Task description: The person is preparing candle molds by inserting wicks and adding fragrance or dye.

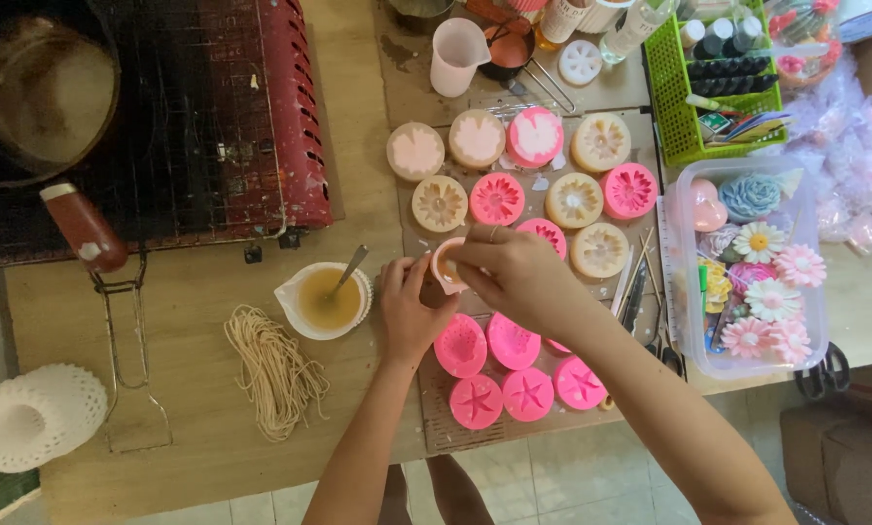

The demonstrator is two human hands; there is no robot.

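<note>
Pink silicone, a small round mould (446, 264), sits between my two hands at the middle of the table. My left hand (409, 309) cups its near side with thumb and fingers curled against the rim. My right hand (514, 272) comes over the top with fingertips pinched together above the mould's opening; whether they hold something thin there I cannot tell, since my own knuckles cover the spot. Most of the mould is hidden too, only a curved pale-pink edge showing.

At six o'clock from the grip lie the pink star moulds (526, 393), partly covered by my right forearm. At twelve o'clock stand rows of filled moulds (536, 136), pink and cream, flower shapes faintly readable. At nine o'clock, just beside my left hand, a white cup of amber liquid (325, 301) holds a spoon, and at seven o'clock lies a bundle of pale string (272, 369). At three o'clock a clear box of finished flowers (759, 267) rests on the table; its contents blur together. At ten o'clock a dark pan (37, 92) on a wire rack is cut off by the frame edge.
</note>
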